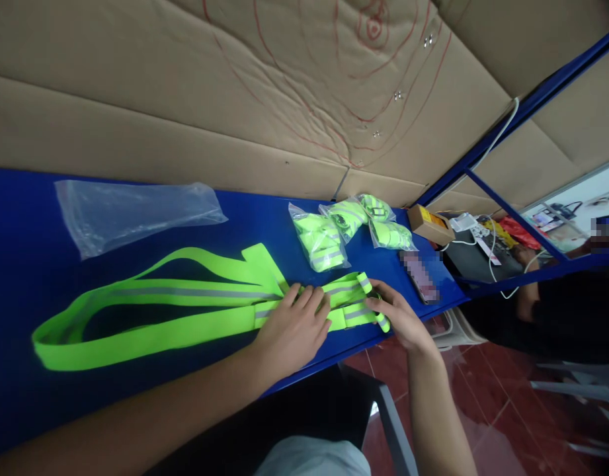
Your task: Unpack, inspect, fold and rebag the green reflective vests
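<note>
A long neon-green reflective strap (170, 291) with a grey stripe lies looped across the blue table. My left hand (297, 325) rests over its middle, fingers bent around the gathered bands. At the strap's right end, my right hand (391, 311) pinches the folded bands near a dark piece that looks like a buckle; the fingers partly cover it. Just beyond my hands lie several clear bags of folded green straps, the nearest being a packed bag (320, 241). A flat clear plastic bag (135, 215) sits at the back left.
A phone (419, 276) and a small cardboard box (430, 225) lie on the blue table (16, 277) at right. Cardboard panels (185, 86) line the back. Past the blue frame (515, 218), another person's arm (528, 284) reaches over a cluttered surface. A chair (391, 423) stands below.
</note>
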Demonstrator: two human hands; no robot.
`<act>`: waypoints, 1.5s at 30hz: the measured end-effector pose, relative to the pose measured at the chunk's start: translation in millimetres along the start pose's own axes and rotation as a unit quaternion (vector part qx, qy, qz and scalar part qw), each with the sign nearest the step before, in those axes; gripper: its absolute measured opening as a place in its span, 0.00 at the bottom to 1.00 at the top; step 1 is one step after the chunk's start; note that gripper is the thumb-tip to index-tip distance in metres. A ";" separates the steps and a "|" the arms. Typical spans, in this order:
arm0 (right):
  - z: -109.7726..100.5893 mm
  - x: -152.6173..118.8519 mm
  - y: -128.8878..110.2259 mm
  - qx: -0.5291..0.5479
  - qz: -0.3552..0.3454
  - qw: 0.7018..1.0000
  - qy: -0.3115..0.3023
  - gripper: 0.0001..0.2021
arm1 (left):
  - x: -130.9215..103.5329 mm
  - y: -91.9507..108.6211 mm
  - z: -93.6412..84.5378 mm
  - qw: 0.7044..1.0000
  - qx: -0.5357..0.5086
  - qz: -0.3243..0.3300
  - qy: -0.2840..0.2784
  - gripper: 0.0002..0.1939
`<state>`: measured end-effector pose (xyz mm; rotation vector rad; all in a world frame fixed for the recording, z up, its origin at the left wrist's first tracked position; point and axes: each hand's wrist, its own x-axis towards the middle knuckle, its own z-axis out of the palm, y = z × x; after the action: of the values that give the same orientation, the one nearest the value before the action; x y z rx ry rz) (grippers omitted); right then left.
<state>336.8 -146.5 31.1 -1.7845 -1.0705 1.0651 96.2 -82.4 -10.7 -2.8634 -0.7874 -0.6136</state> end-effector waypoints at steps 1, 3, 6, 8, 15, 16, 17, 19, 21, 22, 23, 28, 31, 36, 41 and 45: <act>0.6 0.2 -0.7 -0.008 -0.009 1.000 0.002 0.27 | -0.1 0.0 0.6 1.000 0.001 0.003 0.000 0.22; 1.9 1.6 0.4 -0.053 -0.030 0.998 0.023 0.30 | -0.4 0.3 2.1 1.000 0.006 0.012 0.000 0.22; 5.5 4.4 5.4 -0.164 -0.053 0.983 0.067 0.32 | -0.8 0.9 4.2 1.000 0.014 0.016 0.004 0.22; 8.4 6.0 7.9 -0.216 -0.054 0.971 0.085 0.31 | -1.0 1.2 5.1 1.000 0.017 0.015 0.006 0.22; 10.4 10.6 3.5 -0.306 -0.038 0.946 0.101 0.26 | -1.1 0.8 6.0 0.999 0.023 0.026 0.010 0.21; 10.1 11.0 2.9 -0.319 -0.038 0.941 0.102 0.25 | -1.1 0.6 6.2 0.999 0.022 0.026 0.009 0.21; 9.9 11.3 2.6 -0.332 -0.037 0.937 0.103 0.24 | -1.1 0.5 6.3 0.999 0.022 0.026 0.008 0.20; 9.9 11.5 3.2 -0.352 -0.038 0.929 0.105 0.24 | -1.3 0.2 6.7 0.999 0.022 0.028 0.009 0.20; 10.6 10.9 5.1 -0.358 -0.042 0.926 0.109 0.26 | -1.4 0.2 7.1 0.999 0.022 0.031 0.013 0.20; 11.1 10.4 6.2 -0.356 -0.044 0.927 0.112 0.26 | -1.4 0.2 7.3 0.999 0.023 0.031 0.015 0.20; 11.5 9.8 7.4 -0.349 -0.048 0.929 0.116 0.27 | -1.4 0.3 7.5 0.999 0.023 0.032 0.016 0.20; 8.5 3.0 11.4 -0.265 -0.100 0.953 0.103 0.28 | -0.5 0.7 7.5 0.999 0.019 0.029 0.013 0.19; -1.5 -5.0 12.8 -0.216 -0.110 0.969 0.056 0.27 | -0.3 0.6 6.2 0.999 0.017 0.029 0.009 0.19; -17.8 -19.7 12.9 -0.257 -0.154 0.952 -0.063 0.40 | 0.0 0.0 3.9 0.999 0.013 0.027 0.009 0.18; -12.0 -23.3 13.2 -0.389 -0.208 0.896 -0.061 0.38 | 0.8 0.0 4.9 0.999 0.019 0.027 0.025 0.17; -4.8 -18.9 24.6 -0.433 -0.303 0.849 0.007 0.28 | 0.5 0.2 5.2 0.999 0.023 0.025 0.023 0.17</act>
<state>342.2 -173.2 15.4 -1.8344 -2.1435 0.1421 98.5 -81.3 -15.2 -2.8071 -0.7121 -0.6453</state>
